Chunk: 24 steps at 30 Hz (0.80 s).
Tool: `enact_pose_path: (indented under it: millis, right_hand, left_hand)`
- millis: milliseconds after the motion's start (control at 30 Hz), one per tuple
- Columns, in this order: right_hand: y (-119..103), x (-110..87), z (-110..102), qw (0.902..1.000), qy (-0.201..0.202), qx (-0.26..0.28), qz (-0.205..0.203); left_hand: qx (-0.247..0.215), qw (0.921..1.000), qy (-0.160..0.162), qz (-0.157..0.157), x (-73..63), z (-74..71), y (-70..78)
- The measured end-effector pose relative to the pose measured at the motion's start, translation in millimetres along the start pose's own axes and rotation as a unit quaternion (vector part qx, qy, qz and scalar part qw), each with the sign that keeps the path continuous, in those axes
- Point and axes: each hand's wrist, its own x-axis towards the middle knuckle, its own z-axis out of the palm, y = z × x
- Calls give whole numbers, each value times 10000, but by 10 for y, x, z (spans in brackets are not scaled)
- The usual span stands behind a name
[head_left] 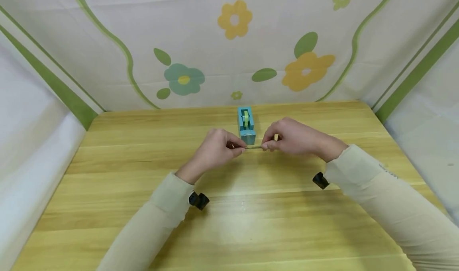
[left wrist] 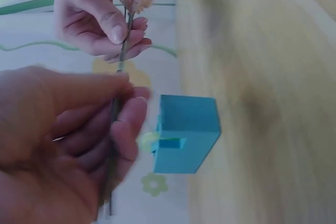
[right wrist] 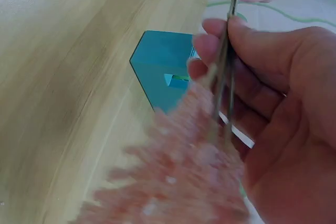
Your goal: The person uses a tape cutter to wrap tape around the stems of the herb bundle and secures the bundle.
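Note:
My left hand [head_left: 216, 147] pinches a thin dark stem [head_left: 254, 147] between thumb and fingers. A short way to the right, my right hand [head_left: 294, 137] grips the same stem bundle with thumb and fingertips. Fluffy pink flower heads [right wrist: 178, 166] spread from the right-hand end, below the palm in the right wrist view. There, more than one stem runs side by side through the fingers. Between the two hands a pale, shiny band [left wrist: 121, 66] shows on the stems. Just beyond them stands a blue tape dispenser [head_left: 248, 138] with a yellow-green tape roll [head_left: 246, 119].
The wooden table [head_left: 236, 223] runs under both forearms. Behind it hangs a white cloth [head_left: 215, 44] printed with flowers and green lines, and pale cloth also hangs at both sides. A small black camera [head_left: 199, 201] sits at the left cuff, another [head_left: 320, 180] at the right.

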Motion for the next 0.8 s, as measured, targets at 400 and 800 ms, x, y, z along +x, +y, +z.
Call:
enact_pose_path:
  millis: [400,800]
  right_hand:
    - [75,22,-17,9986,-421,296,130]
    - [105,57,-6,9987,-311,360,199]
  left_hand:
    - [84,9996,34,273,75,31,-48]
    - [-22,9994,-243,248,63,-4,-161]
